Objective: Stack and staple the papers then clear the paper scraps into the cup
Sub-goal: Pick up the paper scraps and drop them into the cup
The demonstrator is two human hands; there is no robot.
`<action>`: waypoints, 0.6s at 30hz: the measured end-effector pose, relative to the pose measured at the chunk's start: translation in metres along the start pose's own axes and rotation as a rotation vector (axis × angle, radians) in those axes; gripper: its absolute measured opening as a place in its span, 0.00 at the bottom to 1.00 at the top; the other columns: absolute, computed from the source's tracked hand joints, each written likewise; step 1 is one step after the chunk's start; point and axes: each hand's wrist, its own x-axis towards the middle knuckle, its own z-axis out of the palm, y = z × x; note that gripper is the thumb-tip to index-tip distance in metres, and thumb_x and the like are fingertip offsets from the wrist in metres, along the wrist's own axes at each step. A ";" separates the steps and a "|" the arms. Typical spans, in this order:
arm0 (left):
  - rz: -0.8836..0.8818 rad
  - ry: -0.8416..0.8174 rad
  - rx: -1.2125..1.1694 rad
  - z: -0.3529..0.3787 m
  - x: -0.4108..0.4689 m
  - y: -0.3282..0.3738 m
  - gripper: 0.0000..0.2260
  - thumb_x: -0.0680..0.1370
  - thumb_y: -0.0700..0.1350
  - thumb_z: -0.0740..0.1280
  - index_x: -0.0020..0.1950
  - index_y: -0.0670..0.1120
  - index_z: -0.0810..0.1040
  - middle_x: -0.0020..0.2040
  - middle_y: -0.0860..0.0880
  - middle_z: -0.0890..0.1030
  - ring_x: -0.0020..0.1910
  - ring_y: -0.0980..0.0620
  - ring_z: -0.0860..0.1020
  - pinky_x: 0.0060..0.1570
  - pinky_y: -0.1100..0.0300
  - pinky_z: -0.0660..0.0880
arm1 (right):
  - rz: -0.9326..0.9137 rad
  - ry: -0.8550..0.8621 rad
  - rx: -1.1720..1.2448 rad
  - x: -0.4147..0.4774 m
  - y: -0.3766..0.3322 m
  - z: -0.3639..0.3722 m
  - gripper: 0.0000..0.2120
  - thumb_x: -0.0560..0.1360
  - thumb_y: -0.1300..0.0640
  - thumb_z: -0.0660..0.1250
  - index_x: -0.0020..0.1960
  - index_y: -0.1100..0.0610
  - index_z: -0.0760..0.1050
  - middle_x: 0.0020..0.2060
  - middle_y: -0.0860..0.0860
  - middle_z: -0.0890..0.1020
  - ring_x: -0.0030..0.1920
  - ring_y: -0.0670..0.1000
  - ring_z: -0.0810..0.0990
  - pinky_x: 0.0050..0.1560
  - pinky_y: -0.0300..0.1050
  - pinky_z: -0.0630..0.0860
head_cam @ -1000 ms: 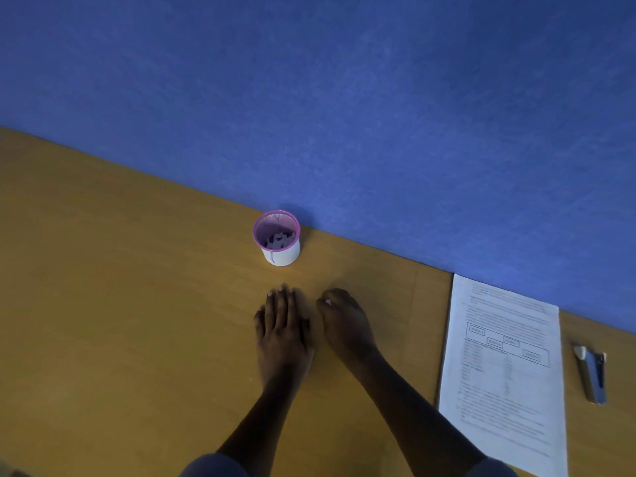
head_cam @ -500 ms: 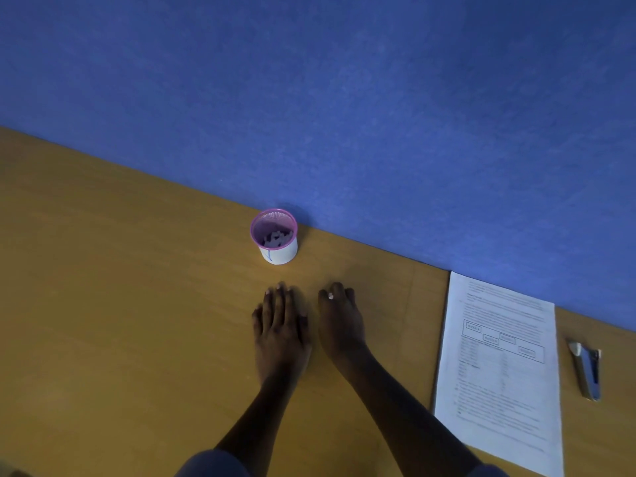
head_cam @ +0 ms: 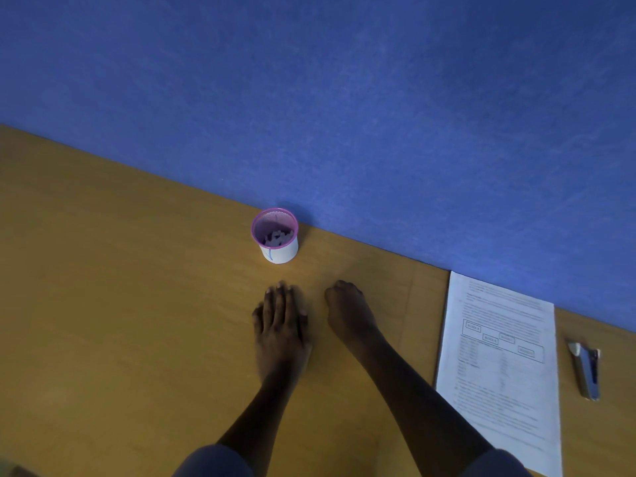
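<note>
Nearest me, two bare forearms reach forward over the wooden table [head_cam: 103, 304]. The left hand [head_cam: 280, 325] lies flat, palm down, fingers straight and together, released and holding nothing. I judge it is pressing or sweeping the surface for leftover bits. Just beside it, the right hand [head_cam: 347, 315] has its fingers curled under. They hide whatever may be beneath, so I cannot tell whether it pinches a scrap or is empty.

Off to the right, well apart from both hands, the papers [head_cam: 499, 366] lie in one squared stack, printed side up. The stapler [head_cam: 586, 371] rests just beyond their right edge. I take them as set aside, with the stapling done.

Farther on, directly ahead of the hands, the pink-rimmed cup [head_cam: 275, 235] stands upright against the blue wall [head_cam: 344, 98]. It is close enough for short drops. Paper scraps [head_cam: 277, 237] already sit inside it. I see none loose on the table, so clearing looks nearly finished.
</note>
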 end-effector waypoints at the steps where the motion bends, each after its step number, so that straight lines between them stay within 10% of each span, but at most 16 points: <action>1: -0.004 -0.002 0.001 0.000 0.000 0.000 0.25 0.85 0.52 0.53 0.81 0.44 0.65 0.81 0.44 0.65 0.81 0.43 0.63 0.77 0.42 0.62 | -0.008 0.005 0.004 0.001 0.001 0.000 0.10 0.81 0.64 0.61 0.54 0.62 0.81 0.51 0.58 0.83 0.53 0.56 0.81 0.54 0.46 0.78; 7: -0.003 -0.006 0.000 0.001 0.000 0.000 0.25 0.85 0.52 0.53 0.81 0.45 0.64 0.82 0.44 0.64 0.81 0.43 0.62 0.78 0.43 0.60 | 0.101 0.059 0.175 0.009 0.015 0.003 0.06 0.75 0.63 0.70 0.42 0.60 0.85 0.37 0.53 0.85 0.39 0.51 0.83 0.49 0.48 0.82; 13: -0.006 0.016 -0.015 0.001 -0.001 0.001 0.24 0.85 0.51 0.54 0.80 0.45 0.66 0.81 0.44 0.65 0.81 0.43 0.63 0.77 0.43 0.61 | 0.541 0.156 1.070 0.019 0.014 -0.024 0.06 0.69 0.63 0.79 0.44 0.54 0.88 0.42 0.50 0.89 0.47 0.49 0.87 0.55 0.48 0.83; 18: -0.006 0.013 -0.013 0.000 -0.001 0.001 0.24 0.85 0.51 0.53 0.80 0.44 0.66 0.81 0.43 0.66 0.81 0.42 0.63 0.77 0.43 0.61 | 0.508 0.215 1.496 0.046 -0.025 -0.058 0.06 0.71 0.72 0.75 0.46 0.63 0.86 0.43 0.58 0.87 0.47 0.54 0.86 0.55 0.48 0.84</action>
